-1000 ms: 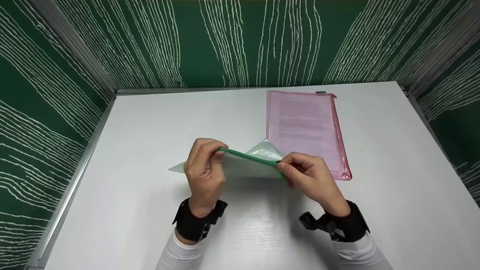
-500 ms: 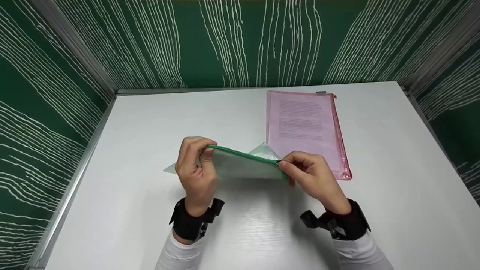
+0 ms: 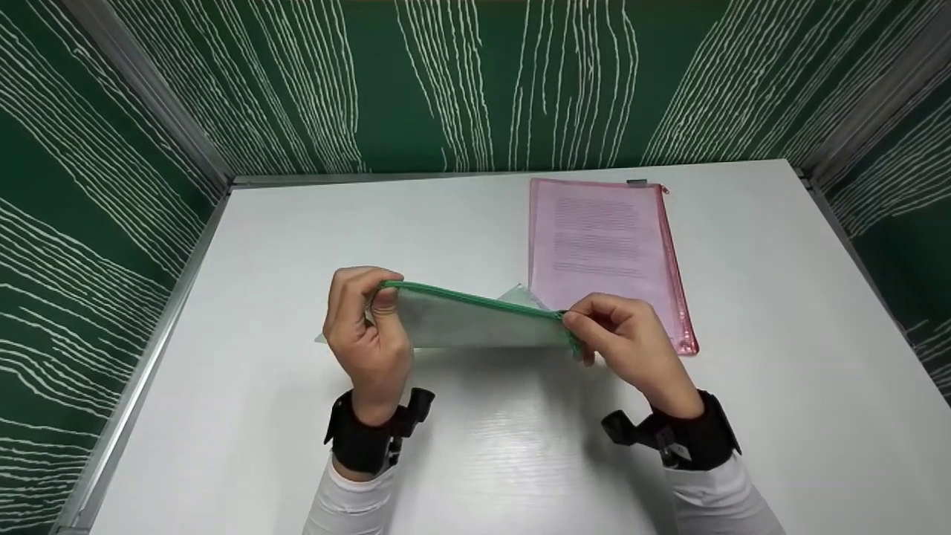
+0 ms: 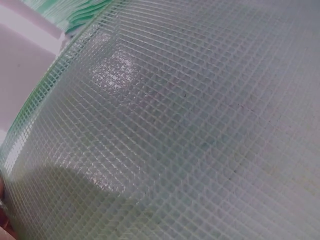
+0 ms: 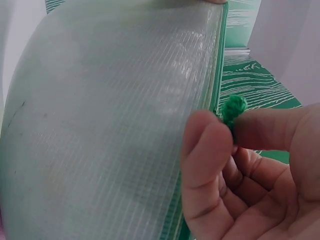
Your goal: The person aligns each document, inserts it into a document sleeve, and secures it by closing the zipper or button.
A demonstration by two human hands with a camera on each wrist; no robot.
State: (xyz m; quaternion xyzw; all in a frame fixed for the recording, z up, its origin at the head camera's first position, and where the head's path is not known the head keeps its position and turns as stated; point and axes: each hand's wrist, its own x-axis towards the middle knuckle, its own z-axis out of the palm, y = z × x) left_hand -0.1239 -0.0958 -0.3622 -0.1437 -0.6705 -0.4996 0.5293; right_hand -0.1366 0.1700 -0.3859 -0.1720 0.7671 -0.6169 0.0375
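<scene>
A translucent green mesh zip pouch [image 3: 483,327] is lifted above the table, with its green zip edge [image 3: 475,298] uppermost in the head view. My left hand [image 3: 369,342] pinches that edge near its left end, thumb against fingers. At the other end, my right hand [image 3: 631,349] pinches the zip by its pull. A knotted green cord pull [image 5: 234,108] pokes out between thumb and fingers in the right wrist view. The pouch's grid-patterned mesh [image 4: 175,125] fills most of the left wrist view, where the left hand barely shows. Behind the zip edge, a back corner of the pouch peeks up.
On the white table [image 3: 334,230], a pink zip pouch [image 3: 602,245] holding a printed sheet lies flat behind my right hand, which overlaps its lower part. Green walls [image 3: 498,89] with white wavy lines enclose the table's back and sides.
My left hand has moved left along the zip edge, so a longer stretch of zip shows between the hands. My right hand has shifted slightly right, still pinching its end.
</scene>
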